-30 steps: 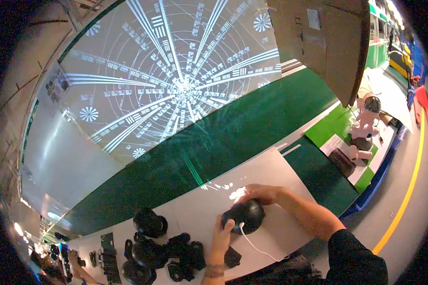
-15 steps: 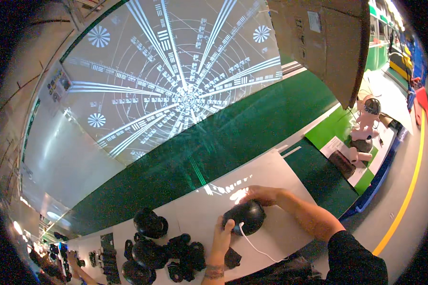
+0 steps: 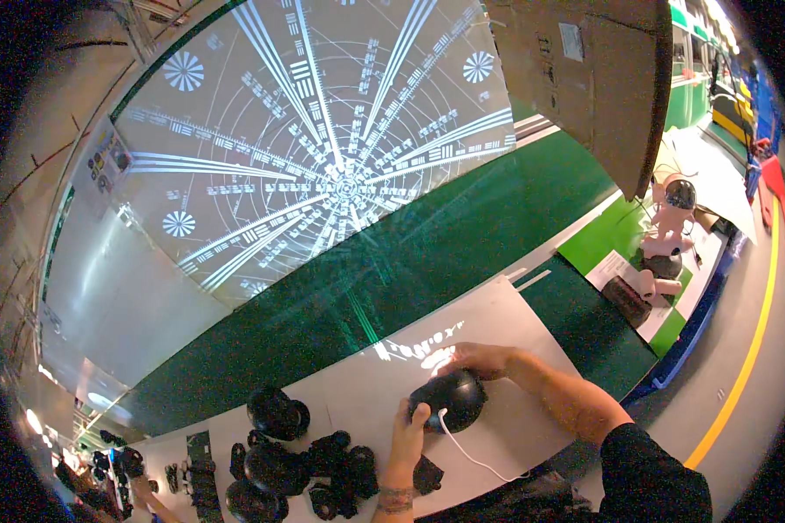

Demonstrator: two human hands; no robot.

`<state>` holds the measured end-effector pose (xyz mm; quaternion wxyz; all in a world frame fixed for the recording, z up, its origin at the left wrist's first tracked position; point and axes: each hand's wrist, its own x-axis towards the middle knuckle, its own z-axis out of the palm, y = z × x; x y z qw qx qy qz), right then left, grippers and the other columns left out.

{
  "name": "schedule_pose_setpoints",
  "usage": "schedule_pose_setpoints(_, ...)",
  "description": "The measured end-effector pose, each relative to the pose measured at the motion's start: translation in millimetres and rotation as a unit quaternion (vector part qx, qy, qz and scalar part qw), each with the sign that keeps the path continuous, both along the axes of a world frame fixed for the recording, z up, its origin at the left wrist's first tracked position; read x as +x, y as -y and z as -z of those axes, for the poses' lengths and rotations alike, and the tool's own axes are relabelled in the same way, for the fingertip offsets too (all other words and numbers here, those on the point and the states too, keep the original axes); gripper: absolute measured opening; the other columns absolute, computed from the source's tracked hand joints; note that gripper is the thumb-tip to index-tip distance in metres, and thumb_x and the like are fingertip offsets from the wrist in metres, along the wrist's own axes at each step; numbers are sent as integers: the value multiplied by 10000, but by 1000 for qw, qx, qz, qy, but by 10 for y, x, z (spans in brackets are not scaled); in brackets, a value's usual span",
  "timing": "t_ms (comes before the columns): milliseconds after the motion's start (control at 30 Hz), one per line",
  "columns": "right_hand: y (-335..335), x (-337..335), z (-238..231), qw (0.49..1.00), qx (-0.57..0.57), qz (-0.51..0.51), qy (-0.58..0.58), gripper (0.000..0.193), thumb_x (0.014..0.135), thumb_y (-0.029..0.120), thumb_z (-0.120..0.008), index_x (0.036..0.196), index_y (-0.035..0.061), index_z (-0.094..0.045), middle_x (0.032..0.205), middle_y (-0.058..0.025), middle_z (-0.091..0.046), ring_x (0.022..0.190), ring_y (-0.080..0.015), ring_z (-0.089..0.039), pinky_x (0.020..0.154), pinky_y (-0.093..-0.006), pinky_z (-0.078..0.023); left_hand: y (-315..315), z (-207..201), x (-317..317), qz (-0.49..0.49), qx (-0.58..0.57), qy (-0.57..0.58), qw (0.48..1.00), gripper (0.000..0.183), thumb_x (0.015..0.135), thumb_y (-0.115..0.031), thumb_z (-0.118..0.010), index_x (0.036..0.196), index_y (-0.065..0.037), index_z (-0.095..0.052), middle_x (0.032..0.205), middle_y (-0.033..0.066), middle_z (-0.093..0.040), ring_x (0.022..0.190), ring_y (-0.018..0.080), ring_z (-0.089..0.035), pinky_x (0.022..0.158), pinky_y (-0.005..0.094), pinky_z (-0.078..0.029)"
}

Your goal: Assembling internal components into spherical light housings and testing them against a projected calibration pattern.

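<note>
A round, glossy black projector sits on the white tabletop in front of me, with a white cable plugged into its near side. My left hand grips its left side, thumb on top of the near edge. Around the far side curls my right hand, its fingertips by the brightly lit front, where they are partly hidden. Stray white light falls on the table just beyond them. On the large pale screen ahead shines a test pattern of rings, rays and bars.
Several black rounded housings and small black parts crowd the table to my left. A cardboard sheet hangs at upper right, above a green-and-white board with pinkish devices. At far lower left, a co-worker's arm reaches in.
The test pattern's lines and bars look crisper, and the stray light on the table has changed shape. My hands have barely moved. The co-worker's hand has shifted beside a dark round object.
</note>
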<state>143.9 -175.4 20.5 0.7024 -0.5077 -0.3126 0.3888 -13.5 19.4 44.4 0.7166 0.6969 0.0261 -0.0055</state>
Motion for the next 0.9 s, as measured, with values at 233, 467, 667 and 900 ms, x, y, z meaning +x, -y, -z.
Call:
schedule_pose_setpoints(233, 26, -83, 14, 998, -20, 34, 49, 407, 917, 283, -642, 1238, 38, -593, 1185, -70, -651, 1052, -156, -598, 931, -319, -475, 102, 117, -79, -31, 0, 13, 999, 627, 912, -503, -629, 1278, -2, -537, 1166, 84, -611, 1054, 195, -576, 931, 330, -475)
schedule_pose_setpoints(467, 221, -141, -146, 989, 36, 142, 34, 449, 948, 245, -641, 1316, 14, -530, 1179, -123, -645, 1112, -209, -604, 1017, -365, -456, 158, 19, -126, -53, 86, 32, 994, 507, 977, -396, -563, 1275, 12, -521, 1207, 98, -563, 1107, 188, -514, 978, 321, -413)
schedule_pose_setpoints(667, 435, -193, -9, 950, -39, 294, 94, 309, 941, 211, -643, 1169, 2, -628, 960, -71, -689, 894, -147, -640, 810, -291, -502, -67, 126, -46, -130, 21, 90, 987, 403, 1016, -287, -496, 1299, -1, -480, 1134, 67, -542, 1005, 141, -509, 884, 288, -428)
schedule_pose_setpoints(900, 442, -198, 99, 891, -70, 432, 124, 230, 935, 232, -654, 1001, 11, -667, 780, -12, -629, 678, -93, -557, 630, -258, -475, -175, 313, 31, -219, 99, 188, 952, 360, 1008, -343, -529, 1220, -52, -547, 1053, 24, -617, 789, 69, -499, 676, 224, -427)
